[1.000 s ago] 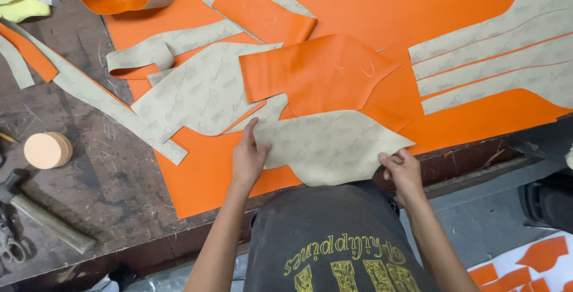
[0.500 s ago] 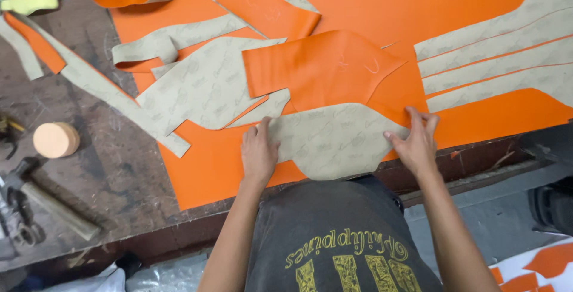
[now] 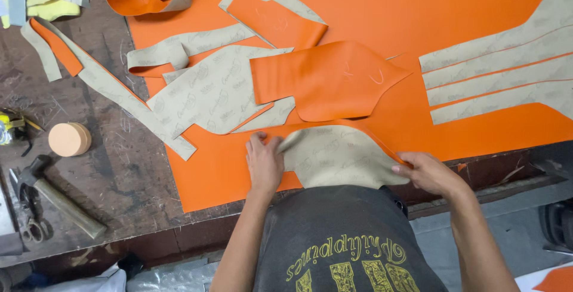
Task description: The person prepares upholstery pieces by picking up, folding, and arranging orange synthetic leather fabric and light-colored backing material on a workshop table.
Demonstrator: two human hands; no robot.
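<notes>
Cut leather piece [image 3: 337, 161], beige backing up with an orange face folded under, lies at the near edge of the worktop [image 3: 113, 172] on a large orange sheet [image 3: 382, 5]; it looks thin, limp and light, best gripped at its edges. Left hand [image 3: 264, 164] lies palm down with its fingers [image 3: 258, 144] pinching the piece's left edge; right hand [image 3: 427, 172] closes finger and thumb on the right corner. A hammer [image 3: 54, 196], scissors [image 3: 30, 227] and round orange puck [image 3: 70, 139] sit toward the left edge.

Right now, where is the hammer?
In the head view, the hammer lies at the lower left on the dark workbench, below the round peach block, beside scissors.
</notes>
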